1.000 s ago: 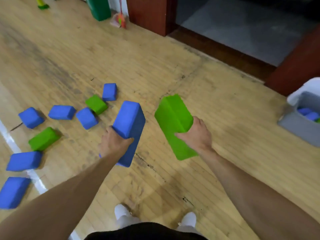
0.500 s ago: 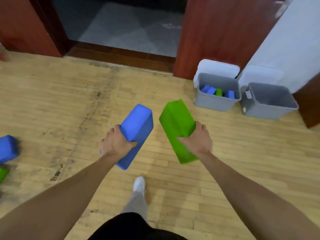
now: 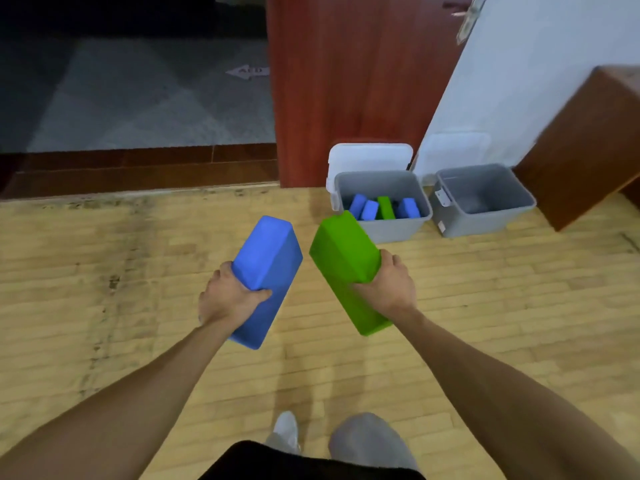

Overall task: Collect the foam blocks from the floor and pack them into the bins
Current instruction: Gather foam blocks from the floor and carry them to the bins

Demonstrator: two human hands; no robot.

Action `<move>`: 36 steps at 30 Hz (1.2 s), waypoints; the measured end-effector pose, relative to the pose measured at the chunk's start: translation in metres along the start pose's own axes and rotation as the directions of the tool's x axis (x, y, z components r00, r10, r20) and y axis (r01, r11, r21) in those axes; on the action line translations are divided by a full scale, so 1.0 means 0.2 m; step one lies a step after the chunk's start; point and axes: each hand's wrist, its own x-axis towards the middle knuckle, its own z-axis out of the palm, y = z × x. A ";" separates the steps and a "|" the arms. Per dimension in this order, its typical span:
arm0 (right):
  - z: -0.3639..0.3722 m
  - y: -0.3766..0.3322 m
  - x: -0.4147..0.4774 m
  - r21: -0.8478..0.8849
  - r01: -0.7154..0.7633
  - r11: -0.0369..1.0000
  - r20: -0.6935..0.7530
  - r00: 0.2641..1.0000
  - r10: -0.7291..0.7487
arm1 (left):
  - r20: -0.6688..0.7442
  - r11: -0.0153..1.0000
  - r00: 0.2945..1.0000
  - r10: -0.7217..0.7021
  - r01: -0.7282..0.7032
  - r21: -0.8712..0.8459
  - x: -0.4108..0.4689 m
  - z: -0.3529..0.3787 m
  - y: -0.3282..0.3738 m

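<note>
Left hand (image 3: pixel 230 297) wraps blue block (image 3: pixel 266 271) at midsection — fingers curled round it, held above wood floor (image 3: pixel 104 306). Right hand (image 3: pixel 389 287) clamps green block (image 3: pixel 344 261) same way. Foam looks light, soft, grippy; mid-length hold suits. Ahead: part-filled bin (image 3: pixel 398 227), beside it second bin (image 3: pixel 485 223) — apparently empty.

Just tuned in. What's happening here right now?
A person stands on the wooden floor holding two foam blocks. The left hand grips a blue block and the right hand grips a green block. Ahead, two grey bins sit side by side. The first bin has several stored blocks in it, blue and green. The second bin shows none. Neither held block is in a bin yet.
</note>
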 end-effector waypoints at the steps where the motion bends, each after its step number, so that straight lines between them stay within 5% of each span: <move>1: -0.02 0.01 0.09 0.027 -0.013 1.000 -0.022 1.000 0.013 | 0.004 1.000 1.000 0.019 -0.019 -0.008 0.09 0.02 0.08; 14: -0.23 0.58 1.29 0.155 -0.244 0.957 -0.026 0.968 0.251 | 0.146 0.987 0.987 0.074 -0.093 0.128 0.95 0.63 1.20; 21: -0.55 0.75 2.04 0.221 -0.274 0.936 -0.148 0.939 0.310 | 0.050 0.984 0.987 0.150 -0.154 0.087 1.43 0.80 1.89; 25: -0.61 0.75 2.43 0.271 -0.286 0.919 -0.146 0.932 0.333 | 0.079 0.996 0.993 0.091 -0.092 0.003 1.78 0.91 2.07; 36: -0.41 0.74 3.42 0.108 -0.426 0.898 0.042 0.905 0.424 | 0.256 0.991 0.965 -0.060 0.026 0.134 2.68 1.36 2.25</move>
